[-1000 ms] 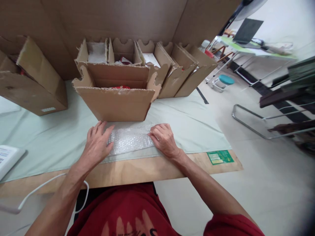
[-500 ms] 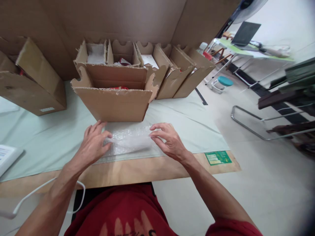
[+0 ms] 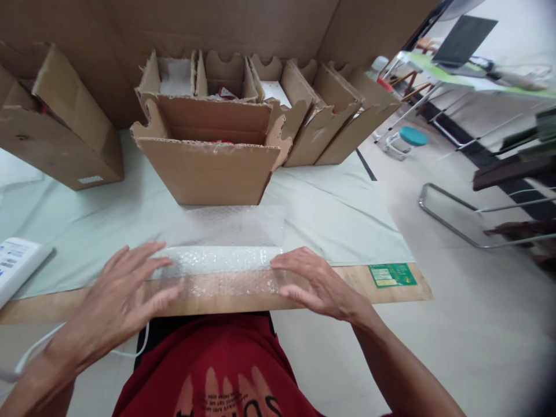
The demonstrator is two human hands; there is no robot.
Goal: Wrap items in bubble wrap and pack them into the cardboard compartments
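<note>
A clear sheet of bubble wrap point(image 3: 226, 267) lies spread out at the near edge of the table, partly over the cloth and partly over the bare wooden edge. My left hand point(image 3: 130, 284) is open at its left end, fingers apart. At the right end, my right hand point(image 3: 310, 278) is also open, with thumb and fingers apart around the sheet's edge. The far part of the sheet reaches close to the front of a cardboard box point(image 3: 212, 174), which has something red inside.
Several narrow cardboard boxes point(image 3: 330, 110) stand in a row behind, and another box point(image 3: 78, 127) is at left. A white device point(image 3: 21, 263) sits at the left edge. A green label point(image 3: 392, 275) is on the table's right corner. Beyond are a stool point(image 3: 412, 136) and a laptop point(image 3: 464, 40).
The bubble wrap was a narrow bundle between both hands. Now it lies opened out nearer to me, and my hands have come back and spread apart.
</note>
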